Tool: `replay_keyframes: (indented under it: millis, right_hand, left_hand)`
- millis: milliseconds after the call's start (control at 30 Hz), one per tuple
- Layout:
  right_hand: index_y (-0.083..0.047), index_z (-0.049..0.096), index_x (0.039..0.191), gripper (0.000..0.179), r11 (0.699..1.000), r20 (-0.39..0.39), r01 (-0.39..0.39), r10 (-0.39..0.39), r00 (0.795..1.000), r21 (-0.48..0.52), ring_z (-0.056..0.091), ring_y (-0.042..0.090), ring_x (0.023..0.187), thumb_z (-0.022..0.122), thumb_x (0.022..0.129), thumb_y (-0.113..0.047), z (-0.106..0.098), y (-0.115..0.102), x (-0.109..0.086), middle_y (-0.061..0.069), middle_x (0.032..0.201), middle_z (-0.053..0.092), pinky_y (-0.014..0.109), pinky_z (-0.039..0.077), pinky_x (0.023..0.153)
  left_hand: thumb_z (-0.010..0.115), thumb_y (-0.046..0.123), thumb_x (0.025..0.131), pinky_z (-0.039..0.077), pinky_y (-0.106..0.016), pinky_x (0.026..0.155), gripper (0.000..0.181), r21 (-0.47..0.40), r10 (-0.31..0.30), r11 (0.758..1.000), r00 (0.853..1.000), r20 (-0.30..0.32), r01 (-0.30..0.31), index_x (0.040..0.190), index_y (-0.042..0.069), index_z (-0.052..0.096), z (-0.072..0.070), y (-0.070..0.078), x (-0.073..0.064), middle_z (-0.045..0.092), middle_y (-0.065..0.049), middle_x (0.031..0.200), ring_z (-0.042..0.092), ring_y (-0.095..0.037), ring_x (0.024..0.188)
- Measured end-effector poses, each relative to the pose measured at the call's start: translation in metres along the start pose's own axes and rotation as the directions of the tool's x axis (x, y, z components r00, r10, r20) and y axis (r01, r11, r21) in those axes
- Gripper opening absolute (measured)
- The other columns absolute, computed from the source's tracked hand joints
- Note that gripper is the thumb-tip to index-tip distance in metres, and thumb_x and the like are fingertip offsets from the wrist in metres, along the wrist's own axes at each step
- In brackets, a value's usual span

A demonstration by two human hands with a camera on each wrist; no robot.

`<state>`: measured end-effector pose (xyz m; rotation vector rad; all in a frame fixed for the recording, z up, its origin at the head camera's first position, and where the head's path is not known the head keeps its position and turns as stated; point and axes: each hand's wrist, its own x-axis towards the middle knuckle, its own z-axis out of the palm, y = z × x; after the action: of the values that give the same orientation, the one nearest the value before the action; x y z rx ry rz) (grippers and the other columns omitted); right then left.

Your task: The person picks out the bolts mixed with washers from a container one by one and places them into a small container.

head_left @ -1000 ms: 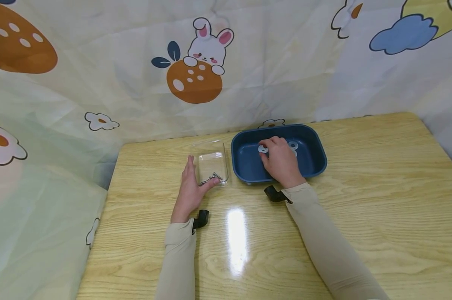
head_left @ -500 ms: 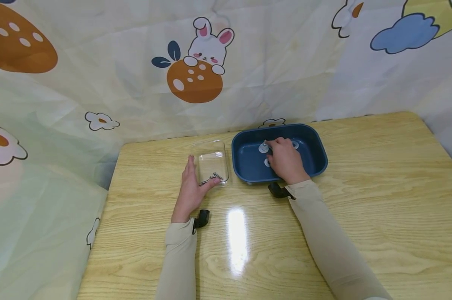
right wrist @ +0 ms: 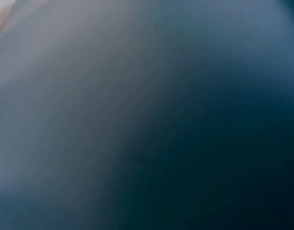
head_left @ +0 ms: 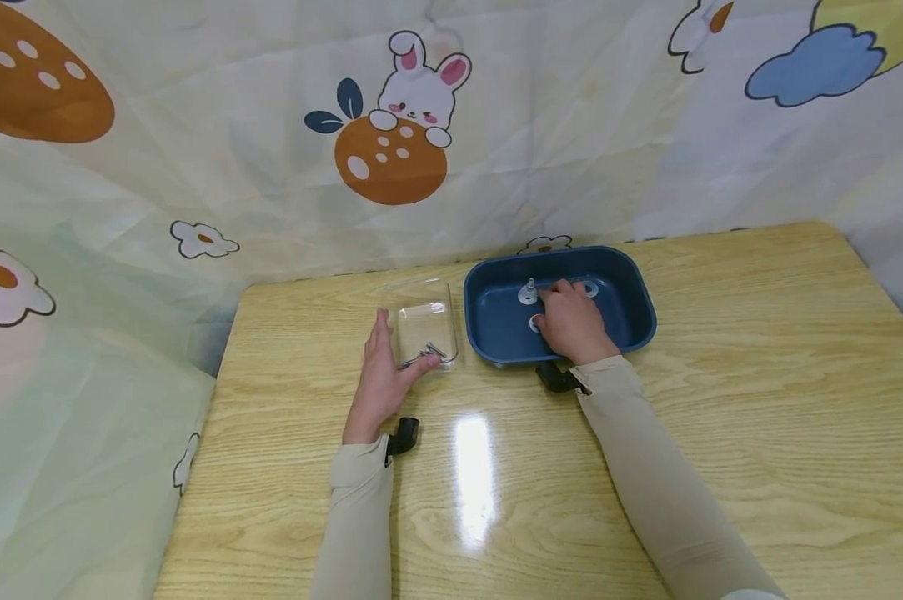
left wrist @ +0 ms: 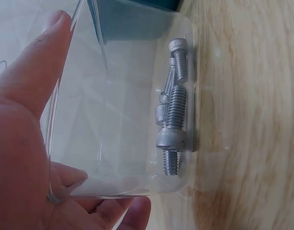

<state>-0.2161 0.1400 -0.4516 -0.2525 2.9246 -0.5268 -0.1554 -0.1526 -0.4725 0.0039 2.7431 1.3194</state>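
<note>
My left hand point(head_left: 379, 377) lies on the wooden table point(head_left: 721, 400) against a clear plastic container point(head_left: 424, 327). Its fingers run straight along the left wall and its thumb lies along the near wall. Several steel socket-head bolts point(left wrist: 174, 115) sit in the container's near right corner point(head_left: 430, 353). My right hand point(head_left: 569, 321) is inside the dark blue tray point(head_left: 631, 292), fingers bent down onto its floor; what lies under them is hidden. A bolt with a washer point(head_left: 528, 292) stands upright just left of the fingertips. White washers point(head_left: 589, 288) lie beside the hand. The right wrist view shows only blurred blue.
A cartoon-printed cloth point(head_left: 391, 133) hangs behind the table and drapes down on the left. The tray and container sit side by side near the table's far edge. Bare wood lies in front of both hands and to the right of the tray.
My right hand slid slightly right in the tray, uncovering the upright bolt with its washer. The left hand and the clear container have not moved.
</note>
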Motion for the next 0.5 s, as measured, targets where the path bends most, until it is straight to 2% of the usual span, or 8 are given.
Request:
replay_keyframes:
  millis: [200, 367, 500]
  right_hand:
    - [0.003, 0.063, 0.133, 0.037, 0.995, -0.012, -0.08, 0.081, 0.997, 0.056, 0.048, 0.045, 0.123, 0.065, 0.098, -0.011, -0.0008, 0.0003, -0.0001, 0.025, 0.133, 0.056, 0.059, 0.048, 0.094]
    - [-0.001, 0.071, 0.121, 0.026, 0.986, -0.034, -0.135, 0.139, 0.99, 0.093, 0.056, 0.042, 0.112, 0.062, 0.097, -0.005, -0.0028, 0.0003, -0.0019, 0.023, 0.123, 0.062, 0.058, 0.052, 0.086]
    - [-0.003, 0.074, 0.113, 0.025, 0.981, -0.03, -0.154, 0.159, 0.987, 0.115, 0.061, 0.04, 0.105, 0.056, 0.097, -0.001, -0.0018, 0.001, -0.0019, 0.023, 0.118, 0.067, 0.057, 0.053, 0.083]
  left_hand:
    - [0.076, 0.054, 0.084, 0.021, -0.053, 0.119, 0.121, 0.001, 0.005, 1.0, 1.0, -0.005, -0.005, 0.162, 0.011, -0.005, 0.0009, -0.0004, 0.0006, 0.01, -0.011, 0.168, 0.009, -0.032, 0.153]
    - [0.076, 0.055, 0.084, 0.021, -0.053, 0.119, 0.121, 0.009, -0.002, 1.0, 1.0, -0.004, 0.002, 0.162, 0.012, -0.006, 0.0008, 0.0005, 0.0003, 0.009, -0.011, 0.168, 0.009, -0.032, 0.153]
    - [0.076, 0.055, 0.084, 0.021, -0.054, 0.119, 0.122, 0.007, -0.002, 1.0, 1.0, -0.005, 0.002, 0.162, 0.011, -0.006, 0.0007, -0.0001, -0.0004, 0.008, -0.01, 0.168, 0.009, -0.032, 0.153]
